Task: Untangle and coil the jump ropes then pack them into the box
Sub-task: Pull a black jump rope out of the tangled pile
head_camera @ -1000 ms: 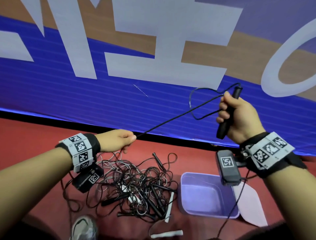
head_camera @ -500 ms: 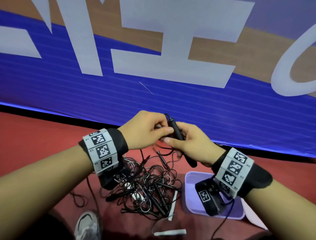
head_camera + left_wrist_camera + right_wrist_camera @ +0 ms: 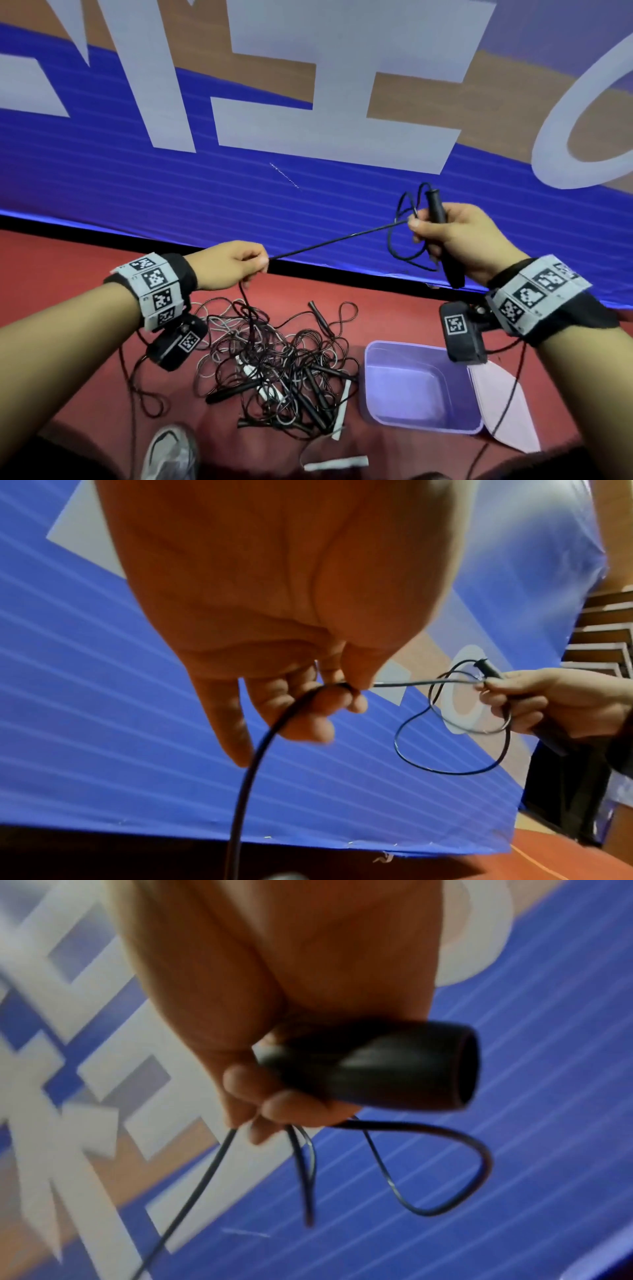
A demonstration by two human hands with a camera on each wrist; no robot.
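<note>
while raised, both hands [image 3: 342,240] stretch rope [image 3: 337,240] taut.

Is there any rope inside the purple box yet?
No, the purple box shows only its bare inside, while the tangled ropes lie on the floor beside it.

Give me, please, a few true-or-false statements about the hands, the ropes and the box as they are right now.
1. The right hand grips a black handle. True.
2. The purple box already holds a coiled rope. False: it is empty.
3. The left hand pinches the black rope. True.
4. The rope between the hands hangs slack. False: it runs straight.
5. The tangled pile lies right of the box. False: left of it.
</note>
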